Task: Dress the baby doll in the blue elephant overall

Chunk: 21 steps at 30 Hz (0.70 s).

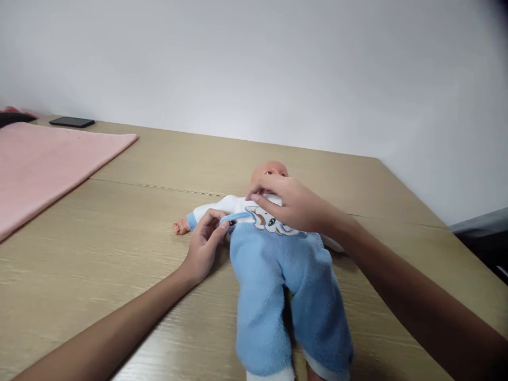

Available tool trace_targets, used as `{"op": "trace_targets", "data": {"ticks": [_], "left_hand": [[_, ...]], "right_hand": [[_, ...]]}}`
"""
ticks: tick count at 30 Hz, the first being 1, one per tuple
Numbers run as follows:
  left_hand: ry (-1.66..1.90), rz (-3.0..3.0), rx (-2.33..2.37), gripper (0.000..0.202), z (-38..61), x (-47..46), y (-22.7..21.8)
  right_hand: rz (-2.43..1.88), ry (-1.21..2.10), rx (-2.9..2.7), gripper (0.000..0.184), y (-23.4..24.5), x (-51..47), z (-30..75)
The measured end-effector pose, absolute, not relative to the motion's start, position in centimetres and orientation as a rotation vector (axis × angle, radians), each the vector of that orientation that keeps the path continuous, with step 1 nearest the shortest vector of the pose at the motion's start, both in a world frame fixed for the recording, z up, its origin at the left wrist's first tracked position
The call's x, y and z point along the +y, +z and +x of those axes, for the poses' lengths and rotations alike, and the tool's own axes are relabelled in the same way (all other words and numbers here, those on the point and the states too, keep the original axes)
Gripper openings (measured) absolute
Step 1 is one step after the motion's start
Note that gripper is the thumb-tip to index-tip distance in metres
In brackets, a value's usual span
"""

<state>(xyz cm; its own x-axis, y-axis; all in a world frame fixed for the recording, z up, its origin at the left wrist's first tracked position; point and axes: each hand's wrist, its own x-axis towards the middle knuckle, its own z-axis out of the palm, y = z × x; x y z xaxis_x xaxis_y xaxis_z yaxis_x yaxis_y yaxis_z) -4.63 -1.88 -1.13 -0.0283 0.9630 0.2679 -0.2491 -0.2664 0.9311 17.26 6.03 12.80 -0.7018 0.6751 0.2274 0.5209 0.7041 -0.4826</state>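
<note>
A baby doll lies on its back on the wooden table, head toward the wall. It wears a blue fleece romper with white sleeves and a cartoon print on the chest. My left hand pinches a thin blue strap of the romper at the doll's shoulder side. My right hand rests over the doll's chest and neck, fingers gripping the white upper part of the garment. The doll's small hand sticks out of the left sleeve.
A pink cloth is spread over the table's far left. A black phone lies behind it near the wall. A red and dark object sits at the left edge. The table's right edge runs diagonally at the right.
</note>
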Motion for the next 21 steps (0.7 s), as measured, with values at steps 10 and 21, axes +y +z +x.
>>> {"op": "trace_targets", "data": {"ticks": [10, 21], "left_hand": [[1.622, 1.413, 0.914, 0.016, -4.2, -2.9, -1.3], [1.671, 1.816, 0.796, 0.009, -4.7, -3.2, -1.2]], "right_hand": [[-0.607, 0.623, -3.268, 0.046, 10.2, 12.4, 7.9], [-0.543, 0.666, -2.835, 0.035, 9.9, 11.1, 12.1]]}}
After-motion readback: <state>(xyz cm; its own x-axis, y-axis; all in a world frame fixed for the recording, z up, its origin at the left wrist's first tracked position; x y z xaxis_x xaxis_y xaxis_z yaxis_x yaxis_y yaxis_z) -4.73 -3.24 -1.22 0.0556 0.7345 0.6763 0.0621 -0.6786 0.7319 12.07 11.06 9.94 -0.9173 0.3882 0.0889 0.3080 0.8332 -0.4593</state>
